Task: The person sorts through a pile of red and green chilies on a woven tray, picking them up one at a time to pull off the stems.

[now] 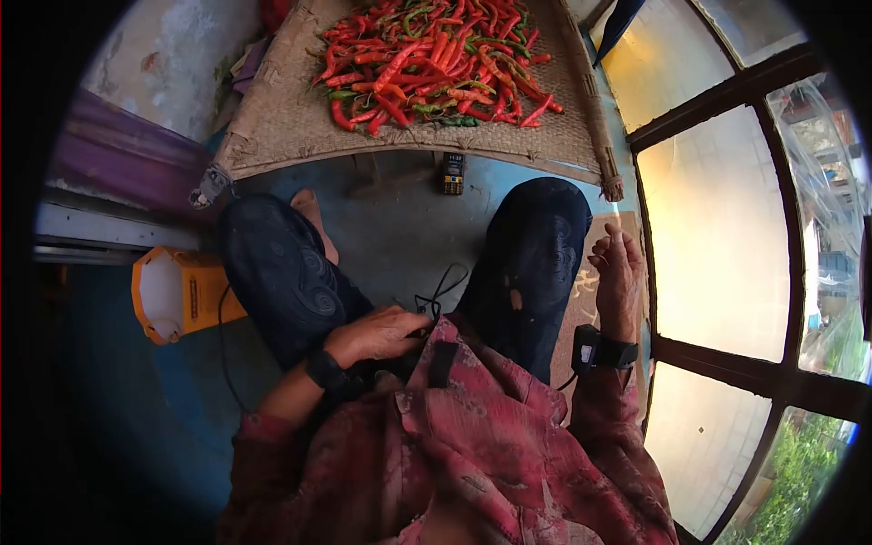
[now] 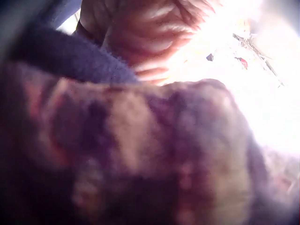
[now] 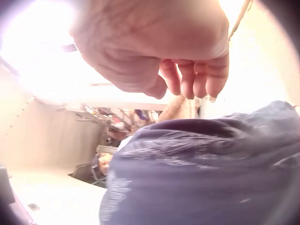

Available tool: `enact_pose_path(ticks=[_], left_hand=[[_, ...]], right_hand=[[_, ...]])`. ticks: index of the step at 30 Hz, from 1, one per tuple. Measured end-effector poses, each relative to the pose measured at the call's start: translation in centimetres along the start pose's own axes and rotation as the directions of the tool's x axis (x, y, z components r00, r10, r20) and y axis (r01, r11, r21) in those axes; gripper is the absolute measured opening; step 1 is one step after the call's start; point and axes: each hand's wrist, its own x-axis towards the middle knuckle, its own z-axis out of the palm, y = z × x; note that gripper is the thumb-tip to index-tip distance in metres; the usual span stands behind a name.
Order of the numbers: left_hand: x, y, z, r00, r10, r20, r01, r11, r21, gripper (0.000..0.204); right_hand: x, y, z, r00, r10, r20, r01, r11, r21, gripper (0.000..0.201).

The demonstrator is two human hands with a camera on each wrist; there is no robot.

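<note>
My left hand lies over the lap at the hem of the red patterned shirt. Its fingertips are tucked by the hem, close to a thin black cord, and I cannot tell whether they hold anything. In the left wrist view, blurred shirt cloth covers much of the palm, and glare washes out the fingers. Beside the right knee is my right hand, raised, with nothing in it. The right wrist view shows its fingers loosely bent above the dark trouser leg.
Ahead of the knees, a woven mat tray bears a heap of red and green chili peppers. A mobile phone is just below its near edge. An orange and white container stands at left. Framed window panes line the right.
</note>
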Motion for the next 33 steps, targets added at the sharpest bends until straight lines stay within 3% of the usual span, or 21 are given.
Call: enact_pose_path(ticks=[2,5,7,9,10,12,14,16,19,20,21,22,24,25,27,29,30,33], left_hand=[[-0.2,0.4,-0.3,0.999,0.048,-0.014,-0.048,0.998,-0.037,0.026],[-0.8,0.8,0.0,0.990,0.113,-0.081,-0.121,0.987,-0.102,0.026],[-1.3,1.2,-0.2,0.980,0.135,-0.144,-0.153,0.980,-0.125,0.026],[-2.5,1.9,-0.6,0.974,0.012,-0.228,-0.093,0.933,-0.347,0.021],[-3.0,1.7,-0.8,0.973,0.008,-0.232,-0.090,0.933,-0.348,0.021],[-4.2,0.8,-1.3,0.927,-0.118,-0.357,-0.181,0.692,-0.699,0.013],[-5.8,0.8,-2.1,0.904,-0.167,-0.394,-0.184,0.679,-0.711,0.012],[-7.6,1.0,-2.7,0.856,-0.225,-0.466,-0.079,0.833,-0.547,0.011],[-8.8,1.7,-2.6,0.833,-0.217,-0.509,-0.049,0.888,-0.458,0.014],[-9.0,2.0,-2.6,0.810,-0.189,-0.555,-0.045,0.924,-0.380,0.015],[-8.9,2.6,-2.8,0.797,-0.200,-0.570,0.045,0.961,-0.274,0.020],[-8.4,2.8,-2.8,0.793,-0.198,-0.576,0.042,0.961,-0.272,0.020],[-7.1,3.7,-2.9,0.718,0.116,-0.687,0.011,0.984,0.177,0.029],[-6.3,4.6,-2.9,0.733,0.037,-0.679,-0.028,0.999,0.024,0.040],[-4.3,5.9,-2.7,0.749,0.042,-0.661,-0.145,0.984,-0.103,0.056],[-1.5,6.0,-1.5,0.732,0.023,-0.680,-0.375,0.848,-0.375,0.056],[-0.8,6.2,-1.1,0.729,0.023,-0.684,-0.374,0.850,-0.370,0.056],[0.0,6.3,-0.7,0.853,-0.134,-0.505,-0.303,0.660,-0.687,0.057]], right_hand=[[-0.9,-2.9,1.4,0.998,-0.052,0.034,0.050,0.997,0.064,0.029],[-2.2,-5.0,4.5,0.944,-0.149,0.294,0.127,0.987,0.095,0.022],[-2.4,-4.8,6.4,0.919,-0.149,0.365,0.109,0.986,0.128,0.021],[-2.6,-4.7,7.7,0.895,-0.115,0.431,0.062,0.989,0.135,0.021],[-2.8,-4.8,8.2,0.893,-0.114,0.435,0.060,0.989,0.137,0.021],[-3.1,-5.3,8.8,0.869,-0.082,0.489,0.041,0.995,0.094,0.021],[-3.3,-6.5,9.7,0.860,-0.053,0.508,0.032,0.998,0.050,0.021],[-2.9,-7.0,10.9,0.852,-0.018,0.523,0.018,1.000,0.005,0.021],[-1.0,-7.4,13.2,0.840,-0.089,0.535,0.062,0.996,0.068,0.023],[-0.4,-7.8,14.1,0.828,-0.088,0.554,-0.024,0.981,0.191,0.022],[0.2,-8.1,15.0,0.812,-0.095,0.576,-0.109,0.944,0.310,0.022],[0.8,-8.1,15.9,0.808,-0.101,0.580,-0.106,0.945,0.311,0.022],[1.6,-7.8,17.9,0.814,-0.103,0.572,-0.246,0.831,0.499,0.021],[1.8,-7.7,18.9,0.831,-0.043,0.555,-0.295,0.812,0.504,0.019],[1.7,-6.9,20.6,0.847,-0.003,0.532,-0.316,0.802,0.507,0.019],[1.4,-5.6,22.3,0.886,0.049,0.462,-0.313,0.798,0.515,0.017],[1.1,-5.0,22.9,0.884,0.044,0.466,-0.313,0.797,0.517,0.017],[0.2,-3.2,23.8,0.900,0.010,0.436,-0.240,0.845,0.477,0.017]])
